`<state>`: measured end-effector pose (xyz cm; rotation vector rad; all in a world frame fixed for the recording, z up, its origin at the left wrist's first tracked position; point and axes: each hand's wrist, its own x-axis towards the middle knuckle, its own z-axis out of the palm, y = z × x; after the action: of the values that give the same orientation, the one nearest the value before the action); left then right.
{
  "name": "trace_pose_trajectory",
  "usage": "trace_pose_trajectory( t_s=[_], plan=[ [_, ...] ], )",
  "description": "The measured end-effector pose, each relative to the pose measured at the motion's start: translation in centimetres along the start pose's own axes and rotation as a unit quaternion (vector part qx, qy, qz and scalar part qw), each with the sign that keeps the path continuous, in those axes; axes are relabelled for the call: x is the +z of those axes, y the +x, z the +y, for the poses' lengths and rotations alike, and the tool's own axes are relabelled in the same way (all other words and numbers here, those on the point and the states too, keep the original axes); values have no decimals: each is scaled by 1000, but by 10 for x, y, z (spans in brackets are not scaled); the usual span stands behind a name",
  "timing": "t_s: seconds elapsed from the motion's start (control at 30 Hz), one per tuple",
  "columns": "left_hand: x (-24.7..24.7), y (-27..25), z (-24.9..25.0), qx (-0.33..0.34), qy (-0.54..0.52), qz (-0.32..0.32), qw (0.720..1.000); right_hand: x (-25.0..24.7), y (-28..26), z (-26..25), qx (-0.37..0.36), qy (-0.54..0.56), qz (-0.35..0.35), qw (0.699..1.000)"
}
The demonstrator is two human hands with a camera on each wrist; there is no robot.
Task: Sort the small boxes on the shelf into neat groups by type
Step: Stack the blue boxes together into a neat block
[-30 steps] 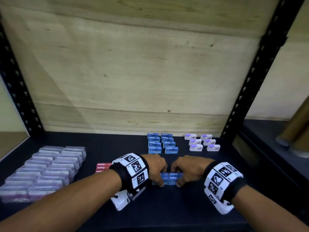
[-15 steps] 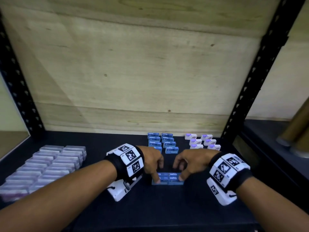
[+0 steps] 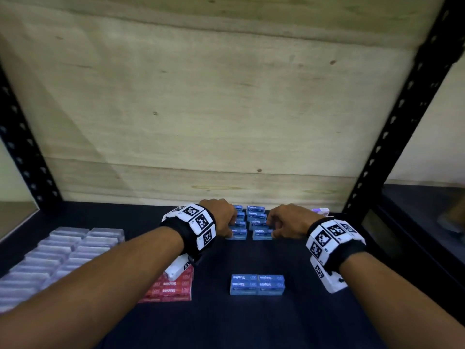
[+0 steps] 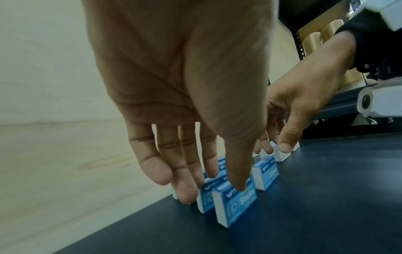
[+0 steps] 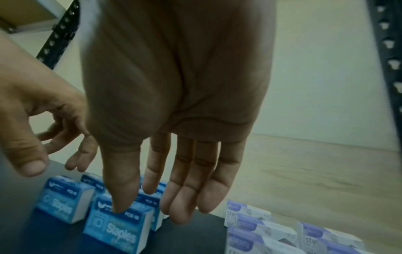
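Two rows of blue staple boxes [image 3: 249, 224] stand at the back of the dark shelf [image 3: 251, 323]. My left hand [image 3: 227, 221] reaches the left row with straight fingers; its thumb tip touches the top of the nearest blue box [image 4: 236, 206]. My right hand [image 3: 278, 221] is at the right row, fingers straight, thumb on the front blue box [image 5: 118, 225]. Neither hand grips anything. A tight block of blue boxes [image 3: 257, 284] lies nearer me, between my forearms.
Red staple boxes [image 3: 173, 289] lie under my left wrist. Clear flat cases [image 3: 63, 255] fill the shelf's left side. White and purple boxes [image 5: 272, 228] stand right of the blue rows. Black uprights [image 3: 392, 127] frame the shelf, with a plywood back wall behind it.
Both hands let go of the front block of blue boxes and moved back to the rear blue rows. The block stays where it was set.
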<state>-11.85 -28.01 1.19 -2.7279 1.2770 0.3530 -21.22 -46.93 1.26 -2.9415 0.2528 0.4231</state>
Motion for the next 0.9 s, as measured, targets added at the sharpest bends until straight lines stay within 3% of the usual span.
trace_pose_trajectory(
  t_s=[0.57,0.9],
  plan=[
    [1,12,7,-9,23,-32,999,3,11,-4,0,27,-30,999],
    [4,-17,16,47,-1,-88,995,11,-20,-8,-23,44,-92,994]
  ],
)
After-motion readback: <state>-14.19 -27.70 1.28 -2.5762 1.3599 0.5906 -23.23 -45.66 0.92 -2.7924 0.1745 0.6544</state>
